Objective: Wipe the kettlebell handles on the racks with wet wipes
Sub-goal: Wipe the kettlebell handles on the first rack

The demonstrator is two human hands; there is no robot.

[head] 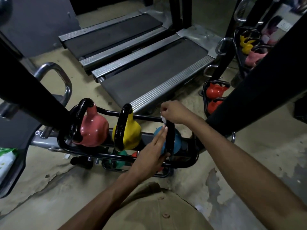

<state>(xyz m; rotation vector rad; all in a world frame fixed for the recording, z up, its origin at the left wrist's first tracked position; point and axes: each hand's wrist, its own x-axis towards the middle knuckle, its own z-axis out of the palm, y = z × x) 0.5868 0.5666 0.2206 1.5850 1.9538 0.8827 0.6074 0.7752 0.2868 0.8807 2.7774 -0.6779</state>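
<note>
- Blue kettlebell (pixel 177 138) sits at the 3 o'clock end of the rack (pixel 182 164), with a yellow kettlebell (pixel 132 135) and a pink kettlebell (pixel 94 128) toward 9 o'clock
- Right hand (pixel 174 112), grip pinched narrow on a white wipe (pixel 163 119), holds it at the top of the black handle (pixel 170 136)
- Left hand (pixel 152 153), fingers straight and grip wide, lies against that handle's 9 o'clock side
- Treadmills (pixel 149 72) at 12 o'clock
</note>
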